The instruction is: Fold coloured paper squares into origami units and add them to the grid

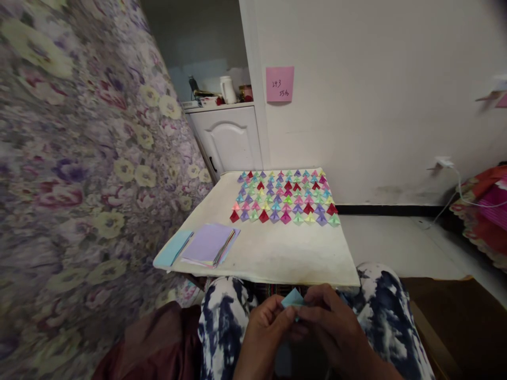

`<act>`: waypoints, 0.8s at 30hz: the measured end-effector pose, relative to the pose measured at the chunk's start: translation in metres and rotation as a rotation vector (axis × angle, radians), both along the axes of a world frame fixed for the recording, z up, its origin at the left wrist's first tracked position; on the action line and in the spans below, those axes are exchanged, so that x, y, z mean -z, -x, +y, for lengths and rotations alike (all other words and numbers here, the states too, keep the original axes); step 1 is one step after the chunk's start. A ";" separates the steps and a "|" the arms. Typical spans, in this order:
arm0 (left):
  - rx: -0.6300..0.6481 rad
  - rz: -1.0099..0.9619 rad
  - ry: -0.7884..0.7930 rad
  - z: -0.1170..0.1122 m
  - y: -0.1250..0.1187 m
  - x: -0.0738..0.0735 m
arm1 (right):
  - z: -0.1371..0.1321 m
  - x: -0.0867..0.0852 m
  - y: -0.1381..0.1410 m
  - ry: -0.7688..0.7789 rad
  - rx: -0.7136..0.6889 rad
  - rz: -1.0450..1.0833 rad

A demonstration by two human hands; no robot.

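Above my lap, just short of the table's front edge, a small folded piece of light-blue paper [293, 298] is pinched between both hands. My left hand [268, 323] grips it from the left, the thumb lying along its lower edge. From the right, the bent fingers of my right hand [330, 315] close on its other side. The paper shows a pointed top corner; its lower part is hidden by my fingers. On the table, rows of small folded paper pieces [285, 216] in many colours lie toward the far right.
A stack of purple and mixed paper sheets [208, 243] lies on the cream-covered table [293, 258], beside light-blue sheets [173, 249]. A floral curtain [106, 184] hangs at the left. Behind stand a white cabinet [227, 140] and a wall with a pink note [280, 84].
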State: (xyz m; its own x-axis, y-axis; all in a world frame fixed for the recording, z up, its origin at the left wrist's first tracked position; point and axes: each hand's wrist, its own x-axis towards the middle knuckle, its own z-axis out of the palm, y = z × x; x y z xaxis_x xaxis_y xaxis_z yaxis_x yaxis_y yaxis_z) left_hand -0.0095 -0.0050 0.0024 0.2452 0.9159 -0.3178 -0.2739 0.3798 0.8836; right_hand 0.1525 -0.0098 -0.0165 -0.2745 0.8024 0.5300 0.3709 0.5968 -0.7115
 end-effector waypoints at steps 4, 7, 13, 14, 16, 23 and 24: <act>0.005 0.040 -0.007 0.000 -0.001 -0.001 | 0.000 -0.005 -0.001 0.187 -0.045 0.161; 0.005 0.093 -0.021 0.000 -0.004 -0.005 | 0.005 -0.007 -0.001 0.308 -0.032 0.278; 0.045 0.177 -0.042 0.001 -0.009 -0.002 | 0.016 -0.008 0.006 0.714 0.031 0.455; 0.059 0.191 -0.060 0.001 -0.009 -0.001 | 0.017 -0.007 0.007 0.752 -0.002 0.472; 0.086 0.221 -0.105 0.000 -0.009 -0.001 | 0.017 -0.005 0.008 0.787 -0.035 0.526; 0.112 0.184 -0.140 0.000 -0.009 -0.008 | 0.018 0.003 0.007 0.980 -0.151 0.807; 0.117 0.164 -0.136 0.000 -0.009 -0.008 | 0.019 0.004 0.007 1.000 -0.173 0.838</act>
State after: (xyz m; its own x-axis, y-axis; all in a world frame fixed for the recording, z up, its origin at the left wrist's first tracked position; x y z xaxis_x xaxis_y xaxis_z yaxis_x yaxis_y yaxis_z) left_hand -0.0003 -0.0053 0.0109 0.3075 0.9214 -0.2374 -0.0835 0.2747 0.9579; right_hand 0.1455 0.0087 -0.0200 -0.2934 0.9327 -0.2097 -0.4235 -0.3235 -0.8461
